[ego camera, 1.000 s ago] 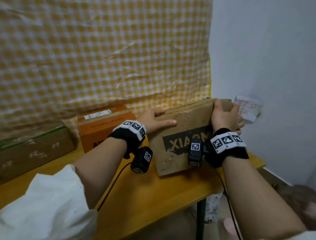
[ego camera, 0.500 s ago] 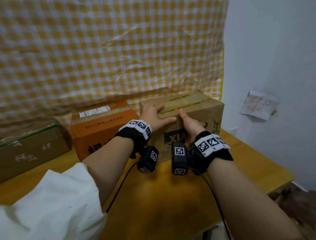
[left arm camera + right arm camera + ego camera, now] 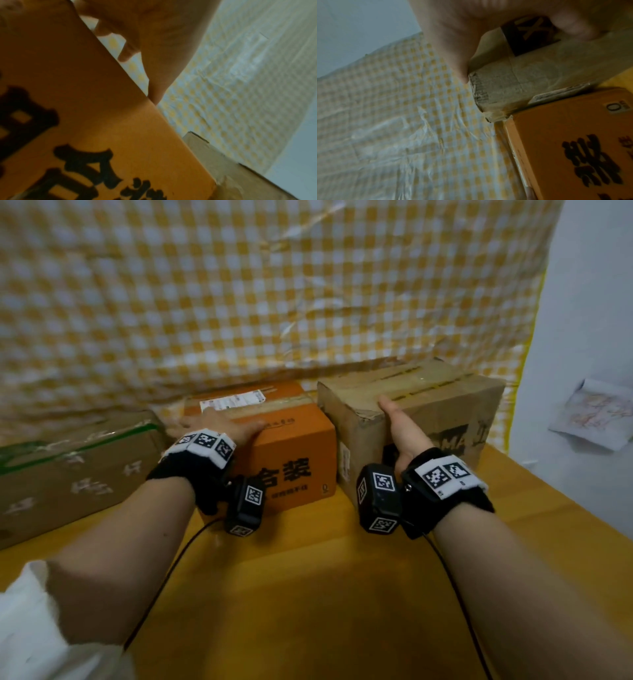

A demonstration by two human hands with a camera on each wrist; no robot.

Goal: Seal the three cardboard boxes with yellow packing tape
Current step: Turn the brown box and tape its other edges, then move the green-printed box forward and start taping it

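- Three cardboard boxes stand in a row at the back of the wooden table (image 3: pixel 308 594), against a yellow-and-white checked sheet (image 3: pixel 274 285) hung behind them.
- The brown box (image 3: pixel 442 405) is on the right. Its cardboard is worn, with frayed corners, strips of glossy tape running along the top and a black printed patch on its front face.
- The orange box (image 3: pixel 294 453) is in the middle, just beside the brown one, their sides close or touching. It has large black characters on the front, a white label on top and a tape strip along the top seam.
- The flat box (image 3: pixel 75 463) on the left is brown with green tape across its top and pale printing on the side.
- The left hand (image 3: pixel 219 424) lies flat on top of the orange box, fingers spread and straight, thumb at the front edge.
- The right hand (image 3: pixel 400 429) is at the near top edge of the brown box, thumb on top; the wrist view shows its fingers curled against the front face by the black patch.
- A crumpled paper note (image 3: pixel 596 414) hangs on the white wall at right.
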